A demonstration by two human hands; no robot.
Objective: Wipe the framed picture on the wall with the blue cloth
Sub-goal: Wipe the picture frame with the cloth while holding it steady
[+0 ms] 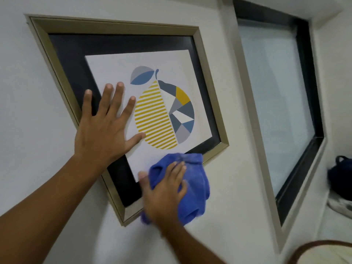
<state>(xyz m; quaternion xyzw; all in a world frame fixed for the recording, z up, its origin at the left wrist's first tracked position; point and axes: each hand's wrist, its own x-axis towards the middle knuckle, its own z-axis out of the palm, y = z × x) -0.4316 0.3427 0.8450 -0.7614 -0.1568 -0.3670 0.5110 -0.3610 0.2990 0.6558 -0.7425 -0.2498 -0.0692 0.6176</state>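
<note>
Right hand (165, 189) presses flat on the bunched blue cloth (192, 187), fingers spread over it, at the lower edge of the framed picture (122, 31). Above and left of that, the left hand (102, 128) lies open, palm on the glass, holding nothing. Window (276, 92) off right.

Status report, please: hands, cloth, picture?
Left hand flat on picture, bracing. Right hand pressing cloth on lower edge. Nothing in the way.
</note>
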